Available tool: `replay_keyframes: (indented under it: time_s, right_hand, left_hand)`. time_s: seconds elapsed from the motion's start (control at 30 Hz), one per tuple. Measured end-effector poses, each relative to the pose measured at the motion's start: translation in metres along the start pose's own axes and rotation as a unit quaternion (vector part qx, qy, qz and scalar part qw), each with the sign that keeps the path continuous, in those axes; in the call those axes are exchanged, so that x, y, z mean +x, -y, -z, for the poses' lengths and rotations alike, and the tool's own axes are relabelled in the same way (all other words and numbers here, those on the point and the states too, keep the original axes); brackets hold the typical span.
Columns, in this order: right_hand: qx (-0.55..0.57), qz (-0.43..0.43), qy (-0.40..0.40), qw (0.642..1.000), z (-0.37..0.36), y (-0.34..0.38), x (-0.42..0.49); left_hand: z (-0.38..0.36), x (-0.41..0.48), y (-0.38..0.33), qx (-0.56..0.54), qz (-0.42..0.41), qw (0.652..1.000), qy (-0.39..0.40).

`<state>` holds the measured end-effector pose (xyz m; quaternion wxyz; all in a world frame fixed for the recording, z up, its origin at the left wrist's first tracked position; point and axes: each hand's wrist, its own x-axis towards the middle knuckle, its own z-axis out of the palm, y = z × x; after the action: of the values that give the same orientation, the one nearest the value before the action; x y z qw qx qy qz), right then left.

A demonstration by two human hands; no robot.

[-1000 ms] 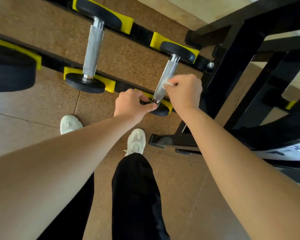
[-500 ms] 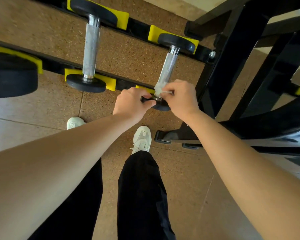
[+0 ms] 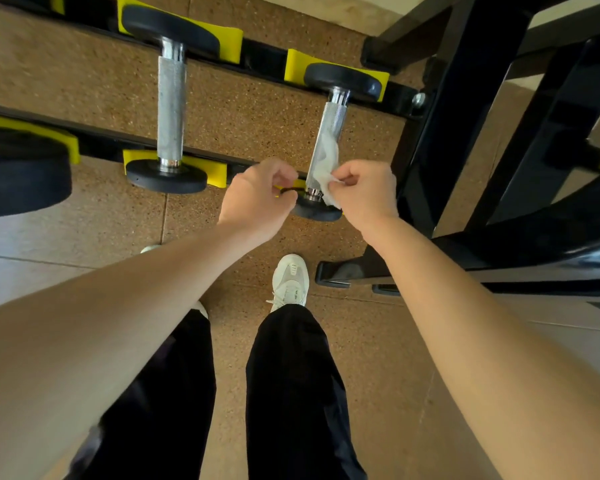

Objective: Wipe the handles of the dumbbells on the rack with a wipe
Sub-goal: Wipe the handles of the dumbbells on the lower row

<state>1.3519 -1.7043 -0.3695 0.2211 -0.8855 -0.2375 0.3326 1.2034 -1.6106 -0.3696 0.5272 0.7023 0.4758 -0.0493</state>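
Pinching a crumpled white wipe (image 3: 326, 157) between thumb and curled fingers, the right hand (image 3: 364, 192) sits at the near right side of the small black-ended dumbbell (image 3: 340, 81). The wipe lies draped over the near half of this dumbbell's knurled steel handle (image 3: 331, 123) and touches it; its lower corner hangs beside the near black disc (image 3: 317, 211).

The left hand (image 3: 257, 199) sits at the near left side of the same dumbbell. Its fingers are curled and its thumb tip reaches the left edge of the near disc. Whether the hand clamps the disc or only touches it cannot be told.

The small dumbbell lies across two black rack rails with yellow plastic cradles (image 3: 208, 171), one disc on each rail. To its left, a second dumbbell with a bare steel handle (image 3: 170, 109) lies parallel on the same rails, well apart from both hands. Further left, a large black weight (image 3: 21, 174) is cut off by the frame edge. To the right of the small dumbbell stands a black steel rack upright (image 3: 458, 98), close to the right hand. Nearer than the dumbbell, a white sneaker (image 3: 290, 278) and black trousers (image 3: 291, 375) stand on the speckled brown floor (image 3: 257, 116).
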Motion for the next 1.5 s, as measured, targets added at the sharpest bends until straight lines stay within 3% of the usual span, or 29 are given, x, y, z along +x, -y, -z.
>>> replay_keyframes:
  time_s: [0.13,0.23,0.3,0.4,0.47,0.53,0.67,0.77,0.87,0.93,1.03,1.17,1.23,1.33,1.4,1.5]
  right_hand:
    - [0.096,-0.004,0.122,0.988,0.021,0.008,-0.017]
    - [0.199,-0.035,0.215,0.955,0.030,0.020,-0.024]
    - [0.260,-0.044,0.255,0.930,0.033,0.024,-0.024]
    - [0.250,-0.043,0.178,0.951,0.029,0.019,-0.014]
    - [0.190,-0.052,0.088,0.976,0.024,0.010,-0.004]
    - [0.115,-0.047,0.053,0.991,0.019,0.004,0.004]
    - [-0.030,0.019,0.051,0.998,0.006,-0.004,0.011]
    - [-0.063,0.042,0.048,0.996,0.002,-0.004,0.011]
    - [-0.049,0.005,0.111,0.993,0.008,0.000,0.006]
    - [-0.064,0.027,0.143,0.987,0.012,0.000,0.002]
    - [-0.117,0.039,0.139,0.983,0.018,-0.004,0.006]
    - [-0.190,-0.055,0.122,0.973,0.019,-0.010,0.026]
    - [-0.204,-0.056,0.117,0.970,0.015,-0.005,0.029]
    - [-0.161,-0.003,0.170,0.972,0.011,0.009,0.026]
    - [-0.150,0.022,0.177,0.972,0.012,0.009,0.023]
    - [-0.216,0.014,0.114,0.969,0.016,-0.010,0.027]
  left_hand:
    - [0.010,-0.001,-0.017,-0.081,-0.072,0.990,0.093]
    - [0.016,-0.002,-0.025,-0.152,-0.073,0.968,0.184]
    - [0.020,-0.001,-0.026,-0.154,-0.064,0.968,0.187]
    - [0.023,0.003,-0.020,-0.102,-0.051,0.986,0.121]
    - [0.023,0.010,-0.011,-0.079,-0.027,0.995,0.061]
    - [0.022,0.016,-0.004,-0.095,0.019,0.995,0.038]
    - [0.018,0.026,0.003,-0.133,0.086,0.987,0.026]
    - [0.017,0.030,0.006,-0.126,0.098,0.987,0.027]
    - [0.017,0.034,0.008,-0.062,0.072,0.995,0.023]
    - [0.017,0.034,0.007,0.003,0.040,0.998,0.040]
    - [0.017,0.036,0.003,0.056,0.007,0.993,0.105]
    - [0.009,0.048,-0.007,0.134,-0.038,0.979,0.147]
    - [0.005,0.059,-0.007,0.201,-0.032,0.969,0.144]
    - [0.010,0.075,0.007,0.306,0.016,0.948,0.086]
    - [0.013,0.079,0.011,0.324,0.017,0.943,0.074]
    - [0.006,0.075,-0.002,0.279,-0.046,0.949,0.142]
